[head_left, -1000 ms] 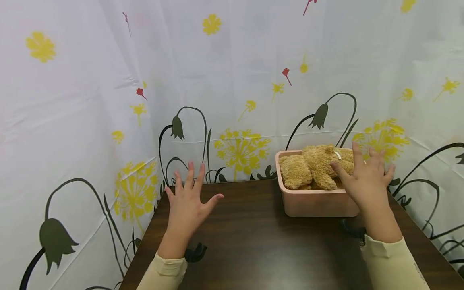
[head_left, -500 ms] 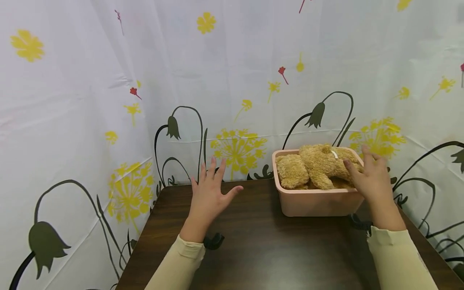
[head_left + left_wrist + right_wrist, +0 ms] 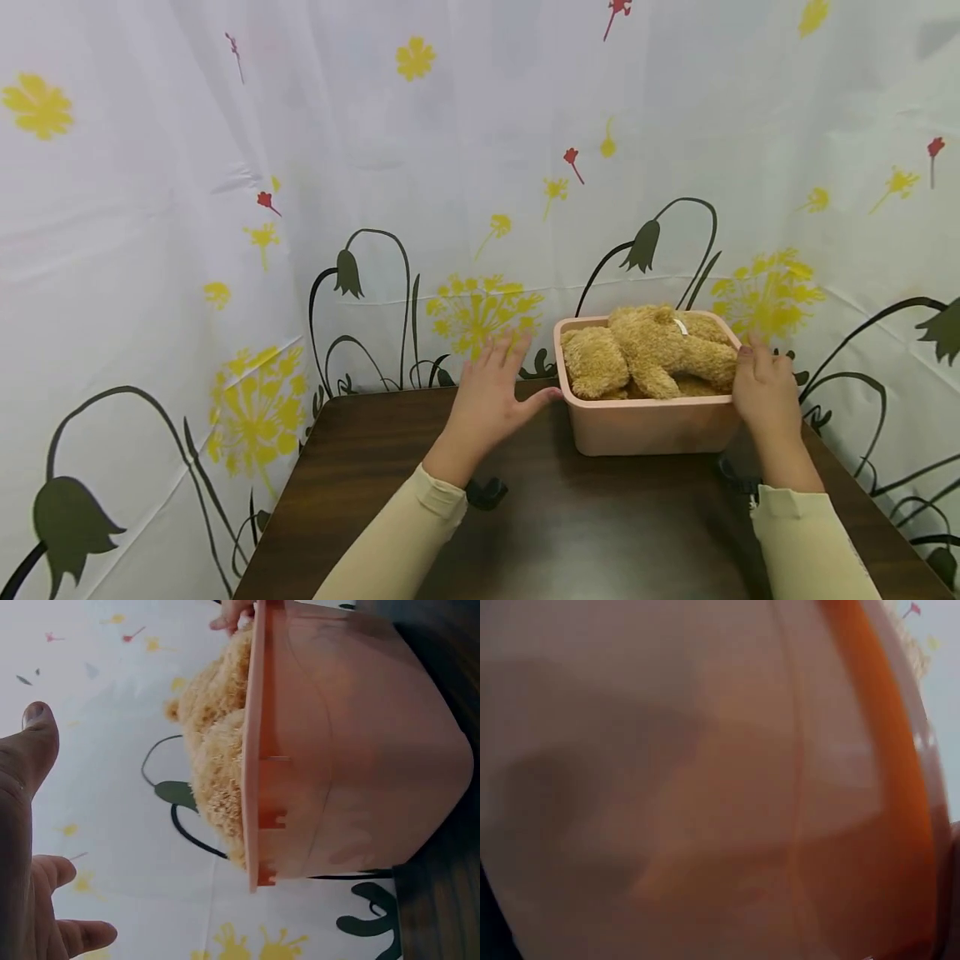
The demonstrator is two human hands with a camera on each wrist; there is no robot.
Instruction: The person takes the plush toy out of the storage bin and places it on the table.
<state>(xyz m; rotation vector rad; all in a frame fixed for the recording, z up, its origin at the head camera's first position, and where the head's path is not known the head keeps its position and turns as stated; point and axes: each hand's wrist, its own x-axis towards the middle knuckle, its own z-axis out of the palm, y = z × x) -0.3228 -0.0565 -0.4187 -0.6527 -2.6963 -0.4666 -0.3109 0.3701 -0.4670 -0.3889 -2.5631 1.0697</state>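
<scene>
A pink plastic bin (image 3: 652,429) stands near the table's back edge, filled with a curly golden-brown plush toy (image 3: 660,346) that bears a small white tag. My right hand (image 3: 768,396) grips the bin's right rim, thumb at the edge. Spread fingers mark my left hand (image 3: 487,404), whose thumb points at the bin's left rim in the head view. Seen from the left wrist, a gap separates that hand (image 3: 37,847) from the bin (image 3: 360,742). The bin's wall (image 3: 705,765) fills most of the right wrist view, hiding the right fingers.
The dark wooden table (image 3: 600,525) reaches back to a white curtain (image 3: 480,167) printed with yellow, red and dark green flowers. Black wrist straps (image 3: 486,493) show under both wrists.
My left hand has moved right, toward the bin's left side. The right hand has come down from above the bin's right end and taken hold of its rim.
</scene>
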